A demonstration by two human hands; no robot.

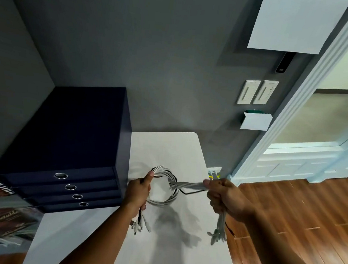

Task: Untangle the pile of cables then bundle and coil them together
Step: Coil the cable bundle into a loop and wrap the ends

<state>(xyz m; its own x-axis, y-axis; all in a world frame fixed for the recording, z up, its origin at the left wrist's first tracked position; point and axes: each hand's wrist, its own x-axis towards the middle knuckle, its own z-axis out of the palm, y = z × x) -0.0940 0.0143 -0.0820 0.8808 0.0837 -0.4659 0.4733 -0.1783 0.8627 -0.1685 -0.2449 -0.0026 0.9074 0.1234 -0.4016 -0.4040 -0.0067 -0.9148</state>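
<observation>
A bundle of white cables with one black cable [164, 201] forms a round loop held above the white table [168, 146]. My left hand [138, 193] grips the loop's left side, thumb up on the strands; connector ends [141, 225] hang below that fist. My right hand [224, 197] grips the twisted run of the bundle [188, 185] that leaves the loop to the right. More plug ends [218, 233] dangle under my right fist, past the table's right edge.
A dark blue drawer box [69, 145] with ring pulls stands on the table's left half against the grey wall. Magazines [0, 218] lie at the near left. Wall switches [256, 92], a low socket [213, 170] and a wooden floor [296, 223] are to the right.
</observation>
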